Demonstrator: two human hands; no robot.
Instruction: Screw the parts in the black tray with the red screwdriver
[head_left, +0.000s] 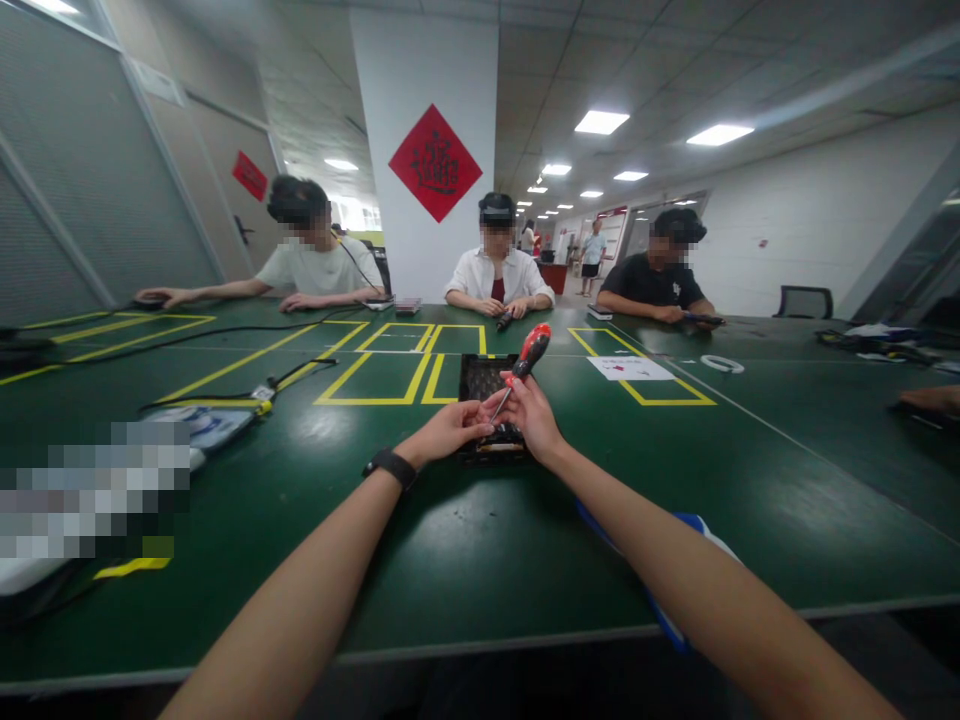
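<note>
A screwdriver (534, 350) with a red and black handle leans up and to the right, its thin metal shaft pointing down to the left. My right hand (534, 412) is closed around it where handle and shaft meet. At the lower end of the shaft, the fingers of my left hand (451, 430) pinch around the tip; any small part between them is hidden. Beneath both hands lies an open black case (480, 374) with a textured inside, partly covered by my fingers. A dark band sits on my left wrist.
Yellow tape outlines mark the green table (420, 540). A white paper sheet (630, 369) and a white cable coil (722, 364) lie to the right. Pouches and a cable (225, 422) lie left. A blue and white item is partly under my right forearm. Three people sit opposite.
</note>
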